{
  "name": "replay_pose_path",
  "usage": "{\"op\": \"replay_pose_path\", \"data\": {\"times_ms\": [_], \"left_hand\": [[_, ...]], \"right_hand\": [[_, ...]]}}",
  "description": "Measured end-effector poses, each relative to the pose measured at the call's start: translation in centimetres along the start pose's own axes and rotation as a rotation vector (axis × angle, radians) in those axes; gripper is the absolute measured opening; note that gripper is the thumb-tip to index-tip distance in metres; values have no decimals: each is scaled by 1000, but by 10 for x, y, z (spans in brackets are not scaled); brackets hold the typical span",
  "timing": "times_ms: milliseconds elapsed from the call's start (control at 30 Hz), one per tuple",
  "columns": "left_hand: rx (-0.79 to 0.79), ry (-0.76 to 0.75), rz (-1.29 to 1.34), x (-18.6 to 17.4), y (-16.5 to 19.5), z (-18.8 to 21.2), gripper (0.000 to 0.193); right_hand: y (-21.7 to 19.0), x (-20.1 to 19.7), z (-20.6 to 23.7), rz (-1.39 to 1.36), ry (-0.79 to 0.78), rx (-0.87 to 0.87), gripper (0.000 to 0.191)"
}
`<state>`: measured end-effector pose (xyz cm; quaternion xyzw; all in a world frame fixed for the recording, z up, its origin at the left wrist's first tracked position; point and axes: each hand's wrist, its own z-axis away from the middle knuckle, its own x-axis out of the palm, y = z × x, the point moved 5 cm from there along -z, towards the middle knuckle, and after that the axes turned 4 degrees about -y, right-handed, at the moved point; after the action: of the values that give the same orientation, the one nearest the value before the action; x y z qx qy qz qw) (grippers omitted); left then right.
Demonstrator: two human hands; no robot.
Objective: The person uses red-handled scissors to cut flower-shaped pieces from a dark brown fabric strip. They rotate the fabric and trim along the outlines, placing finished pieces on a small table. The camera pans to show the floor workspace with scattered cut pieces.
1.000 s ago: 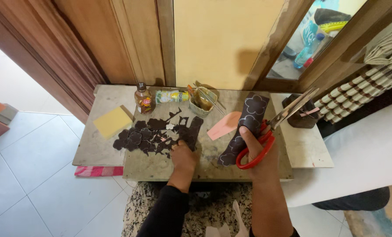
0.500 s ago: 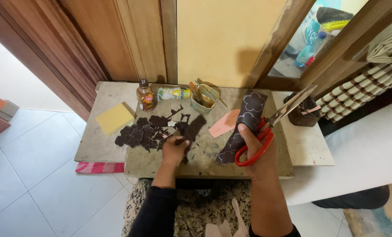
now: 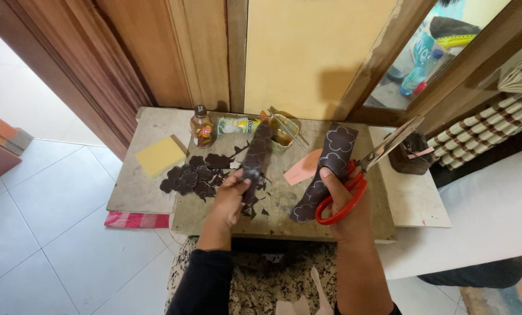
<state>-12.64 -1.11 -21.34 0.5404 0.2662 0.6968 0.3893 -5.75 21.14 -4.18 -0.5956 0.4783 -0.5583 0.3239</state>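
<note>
Back of the surface (image 3: 156, 201): small brown bottle (image 3: 202, 126) with a red-yellow label, next to it a yellow-green tube (image 3: 238, 125) lying flat. Left hand (image 3: 233, 194) pinches a dark patterned strip (image 3: 255, 158); right hand (image 3: 343, 201) grips red scissors (image 3: 363, 169) plus another dark strip (image 3: 325, 169).

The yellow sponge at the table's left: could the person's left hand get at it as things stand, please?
Probably not at once: the left hand is gripping a dark strip. The yellow sponge lies uncovered on the table, beyond the dark cut-outs.
</note>
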Motion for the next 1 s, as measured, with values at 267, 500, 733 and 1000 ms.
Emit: {"op": "replay_pose_path", "data": {"times_ms": [267, 500, 733, 1000], "left_hand": [[232, 47, -44, 47, -65, -3, 32], [204, 277, -538, 42, -73, 8, 32], [413, 246, -398, 40, -63, -6, 16], [304, 281, -166, 39, -72, -11, 19]], "right_hand": [[3, -10, 0, 21, 2, -21, 26], [11, -26, -7, 20, 52, 3, 30], [19, -35, -15, -32, 31, -21, 32], [20, -25, -15, 11, 5, -3, 30]]}}
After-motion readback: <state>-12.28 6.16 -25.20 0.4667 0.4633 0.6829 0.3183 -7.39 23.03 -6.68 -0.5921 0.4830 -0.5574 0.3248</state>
